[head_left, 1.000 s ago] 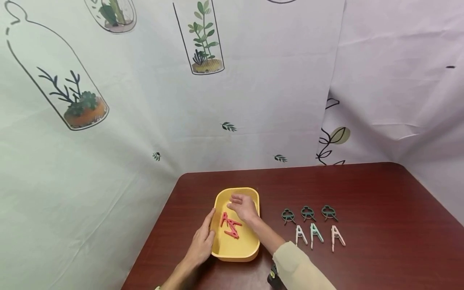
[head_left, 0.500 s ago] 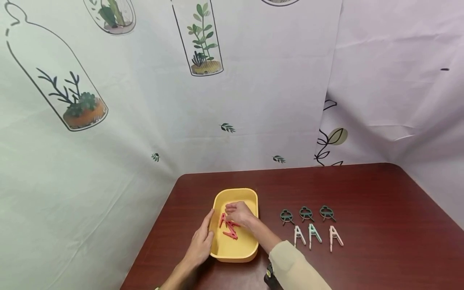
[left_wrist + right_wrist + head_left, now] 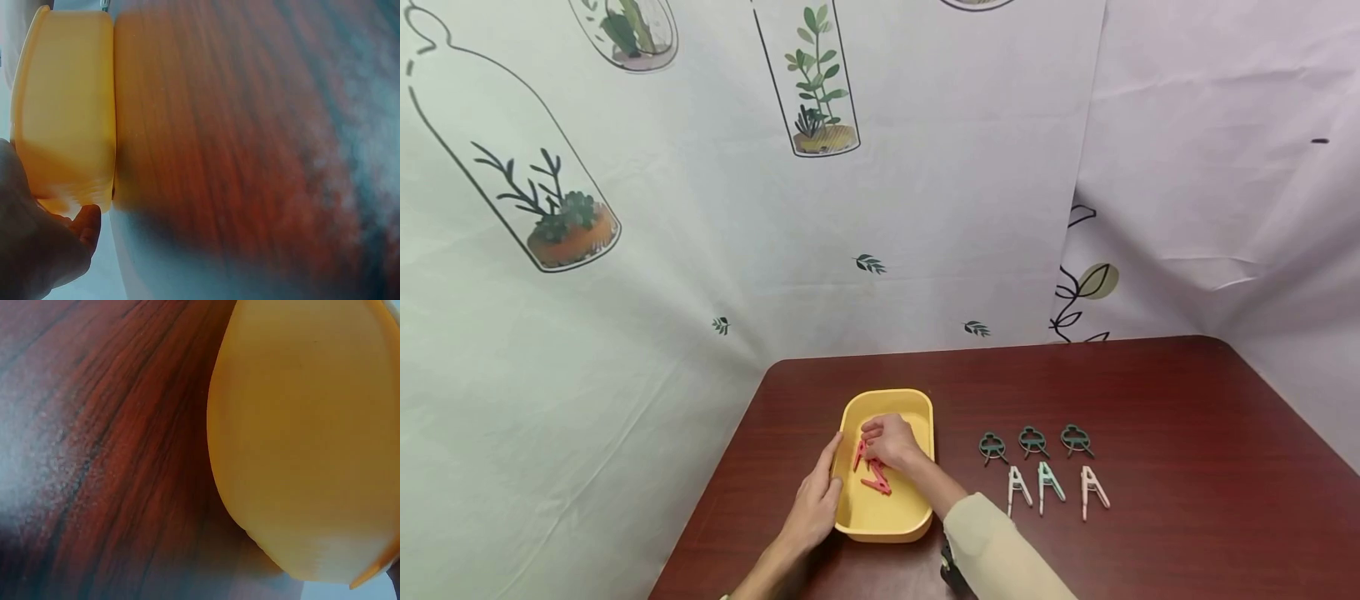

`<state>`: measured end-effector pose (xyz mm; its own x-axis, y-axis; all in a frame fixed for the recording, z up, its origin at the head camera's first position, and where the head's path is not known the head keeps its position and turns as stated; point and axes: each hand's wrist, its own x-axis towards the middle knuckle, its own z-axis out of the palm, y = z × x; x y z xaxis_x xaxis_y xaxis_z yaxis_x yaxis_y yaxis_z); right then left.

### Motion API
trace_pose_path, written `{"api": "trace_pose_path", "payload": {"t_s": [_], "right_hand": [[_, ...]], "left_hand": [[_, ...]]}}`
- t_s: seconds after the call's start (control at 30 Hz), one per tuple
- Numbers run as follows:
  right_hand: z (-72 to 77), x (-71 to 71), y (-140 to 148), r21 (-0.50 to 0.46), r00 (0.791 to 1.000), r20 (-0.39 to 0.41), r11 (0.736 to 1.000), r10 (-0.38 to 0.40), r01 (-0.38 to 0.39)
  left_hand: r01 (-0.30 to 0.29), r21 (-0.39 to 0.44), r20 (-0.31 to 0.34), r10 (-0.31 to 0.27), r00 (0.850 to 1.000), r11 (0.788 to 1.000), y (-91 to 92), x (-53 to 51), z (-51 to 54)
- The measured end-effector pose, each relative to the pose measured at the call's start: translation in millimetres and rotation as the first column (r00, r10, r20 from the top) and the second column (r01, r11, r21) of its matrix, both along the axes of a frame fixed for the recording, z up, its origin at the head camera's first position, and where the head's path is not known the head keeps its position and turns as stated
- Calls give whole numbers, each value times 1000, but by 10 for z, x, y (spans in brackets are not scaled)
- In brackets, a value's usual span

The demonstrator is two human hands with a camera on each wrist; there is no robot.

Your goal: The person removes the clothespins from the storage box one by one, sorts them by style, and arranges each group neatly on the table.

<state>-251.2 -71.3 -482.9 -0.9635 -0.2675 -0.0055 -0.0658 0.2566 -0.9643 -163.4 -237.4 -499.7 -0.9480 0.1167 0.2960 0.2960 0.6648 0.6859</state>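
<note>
A yellow tub (image 3: 887,521) stands on the table, with red clothespins (image 3: 876,481) lying on its bottom. My left hand (image 3: 814,504) holds the tub's left side, its thumb at the rim. In the left wrist view, part of that hand (image 3: 47,250) shows against the tub's outer wall (image 3: 65,94). Inside the tub, my right hand (image 3: 891,442) is low over the clothespins and covers part of them. Whether its fingers pinch one is hidden. The right wrist view is mostly filled by the tub's outer wall (image 3: 306,437).
Right of the tub, three dark green round clips (image 3: 1032,442) lie in a row. In front of them are a white clothespin (image 3: 1018,487), a mint green one (image 3: 1049,485) and a pale pink one (image 3: 1093,490). A printed cloth (image 3: 925,208) hangs behind the dark red table (image 3: 1180,467).
My right hand has moved lower and a little left in the tub, down to the red clothespins. My left hand has stayed at the tub's left side.
</note>
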Motion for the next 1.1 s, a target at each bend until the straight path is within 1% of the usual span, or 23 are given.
{"api": "trace_pose_path", "payload": {"t_s": [0.2, 0.33, 0.47, 0.73, 1.0, 1.1], "right_hand": [[-33, -2, -25, 86, 992, -124, 996, 22, -11], [-45, -9, -41, 126, 985, -166, 992, 37, -16], [-63, -16, -60, 166, 981, -187, 986, 53, -22], [-56, -23, -57, 216, 978, -194, 976, 69, -26], [-74, -19, -68, 181, 977, -203, 983, 63, -26], [-81, -21, -70, 183, 974, -218, 983, 66, -26]], "left_hand": [[4, -2, -1, -4, 1000, 1000, -1, -2, 2], [7, -1, 1, -7, 1000, 1000, -4, -8, 3], [4, -4, 0, -4, 1000, 1000, -9, -10, 2], [8, -1, -2, -8, 1000, 1000, -10, -14, 2], [3, 2, 8, -3, 1000, 1000, -19, -14, -10], [3, 3, 10, -3, 1000, 1000, -24, -9, -17]]}}
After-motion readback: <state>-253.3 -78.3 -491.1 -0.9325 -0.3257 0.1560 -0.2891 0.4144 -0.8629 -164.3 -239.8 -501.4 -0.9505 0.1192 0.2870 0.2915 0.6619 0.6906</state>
